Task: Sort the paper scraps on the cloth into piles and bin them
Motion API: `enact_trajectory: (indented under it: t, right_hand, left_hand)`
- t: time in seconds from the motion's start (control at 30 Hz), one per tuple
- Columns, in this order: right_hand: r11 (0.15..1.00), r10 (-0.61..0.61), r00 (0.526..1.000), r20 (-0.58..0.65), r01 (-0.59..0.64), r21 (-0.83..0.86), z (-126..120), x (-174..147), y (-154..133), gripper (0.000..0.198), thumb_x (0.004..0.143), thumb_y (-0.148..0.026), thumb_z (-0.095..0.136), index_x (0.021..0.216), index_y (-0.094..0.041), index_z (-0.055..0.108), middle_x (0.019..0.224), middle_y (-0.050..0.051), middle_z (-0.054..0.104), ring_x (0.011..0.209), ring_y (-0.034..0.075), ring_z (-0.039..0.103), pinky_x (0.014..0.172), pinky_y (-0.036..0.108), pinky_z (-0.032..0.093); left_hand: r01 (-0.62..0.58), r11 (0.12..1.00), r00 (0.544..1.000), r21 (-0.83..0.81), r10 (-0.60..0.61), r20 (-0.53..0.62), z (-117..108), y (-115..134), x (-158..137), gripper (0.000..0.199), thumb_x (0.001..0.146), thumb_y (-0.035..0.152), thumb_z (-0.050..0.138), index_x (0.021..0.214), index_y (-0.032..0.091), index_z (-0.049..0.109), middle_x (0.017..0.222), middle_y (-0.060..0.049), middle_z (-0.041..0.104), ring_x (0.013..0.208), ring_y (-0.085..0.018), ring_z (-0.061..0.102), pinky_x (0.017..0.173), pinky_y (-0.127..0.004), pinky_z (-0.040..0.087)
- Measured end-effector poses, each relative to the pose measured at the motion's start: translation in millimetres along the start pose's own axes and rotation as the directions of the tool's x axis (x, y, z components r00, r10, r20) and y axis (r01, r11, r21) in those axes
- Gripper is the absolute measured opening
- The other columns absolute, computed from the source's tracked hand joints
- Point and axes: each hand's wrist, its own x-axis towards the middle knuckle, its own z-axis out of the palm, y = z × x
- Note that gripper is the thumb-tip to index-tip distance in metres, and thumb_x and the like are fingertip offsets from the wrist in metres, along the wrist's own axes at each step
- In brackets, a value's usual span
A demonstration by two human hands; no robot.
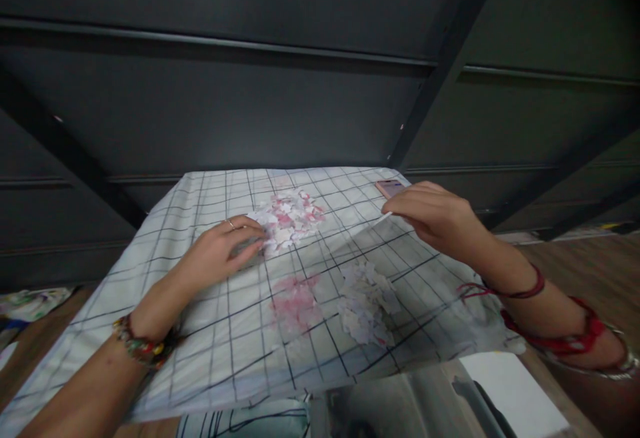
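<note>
- Where the near edge ran, a grey box-like object [400,406] sat partly out of view; contents too blurred to name.
- White sheet [515,391] lay just right of it.
- Checked cloth [205,351] covered the table and carried all the scraps loose, in three heaps.
- White heap [367,301] lay nearest, on the right; pink heap [296,301] just left of it.
- Left hand [215,251] reached the near-left edge of the mixed white-and-pink heap [293,218], thumb and fingers curved, tips at the scraps and covering that edge; couldn't tell if they pinched one.
- Right hand [435,211] pinched a thin white paper piece [386,217] above the cloth, right of the mixed heap.
- Phone [389,189] lay at the far-right corner, partly blocked by the right hand.
- Dark panelled wall [275,108] stood behind the table.
</note>
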Motion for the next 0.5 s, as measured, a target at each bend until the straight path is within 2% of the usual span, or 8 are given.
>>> enact_trajectory:
  t: [0.07, 0.17, 0.23, 0.37, 0.5]
  right_hand:
    - [0.999, -0.044, 0.995, -0.085, 0.043, -0.011, 13.7, 16.1, -10.2, 0.029, 0.083, -0.003, 0.036, 0.09, -0.019, 0.06, 0.079, 0.002, 0.065, 0.077, 0.015, 0.058, 0.072, 0.03, 0.042]
    - [0.997, -0.079, 0.99, -0.12, 0.077, -0.018, 31.5, 44.1, -32.2, 0.03, 0.083, -0.003, 0.035, 0.089, -0.017, 0.061, 0.076, 0.003, 0.064, 0.073, 0.015, 0.055, 0.067, 0.028, 0.038]
    - [0.993, -0.116, 0.99, -0.082, 0.114, -0.038, 39.0, 62.4, -49.5, 0.029, 0.084, -0.004, 0.036, 0.091, -0.017, 0.061, 0.073, 0.002, 0.063, 0.07, 0.014, 0.053, 0.065, 0.027, 0.035]
    - [0.977, -0.186, 0.982, -0.033, 0.182, -0.111, 46.9, 88.8, -79.0, 0.028, 0.086, -0.006, 0.036, 0.089, -0.016, 0.062, 0.068, 0.002, 0.06, 0.065, 0.013, 0.048, 0.064, 0.027, 0.03]
    - [0.965, -0.201, 0.976, 0.082, 0.212, -0.152, 46.4, 95.6, -90.5, 0.027, 0.084, -0.005, 0.037, 0.087, -0.016, 0.061, 0.064, 0.001, 0.057, 0.06, 0.013, 0.045, 0.062, 0.028, 0.028]
  left_hand:
    - [0.184, 0.975, 0.981, 0.123, -0.175, -0.082, 1.5, -15.4, -4.0, 0.042, 0.091, 0.044, 0.034, 0.109, 0.015, 0.059, 0.113, -0.011, 0.056, 0.107, -0.024, 0.054, 0.098, -0.04, 0.042]
    - [0.406, 0.88, 0.913, 0.247, -0.38, -0.146, 9.3, -40.9, -15.6, 0.056, 0.09, 0.045, 0.029, 0.125, 0.005, 0.047, 0.129, -0.021, 0.045, 0.122, -0.031, 0.042, 0.104, -0.045, 0.034]
    - [0.465, 0.844, 0.885, 0.267, -0.442, -0.147, 16.3, -53.9, -24.4, 0.058, 0.09, 0.044, 0.029, 0.128, 0.003, 0.043, 0.132, -0.023, 0.042, 0.127, -0.035, 0.036, 0.103, -0.051, 0.032]
    - [0.627, 0.71, 0.759, 0.32, -0.65, -0.045, 25.0, -61.7, -34.6, 0.066, 0.089, 0.051, 0.03, 0.136, 0.005, 0.034, 0.141, -0.023, 0.033, 0.134, -0.04, 0.023, 0.103, -0.055, 0.028]
    - [0.621, 0.69, 0.735, 0.371, -0.677, 0.029, 22.5, -54.1, -33.6, 0.07, 0.09, 0.054, 0.026, 0.14, 0.005, 0.029, 0.144, -0.023, 0.03, 0.134, -0.041, 0.021, 0.102, -0.054, 0.03]
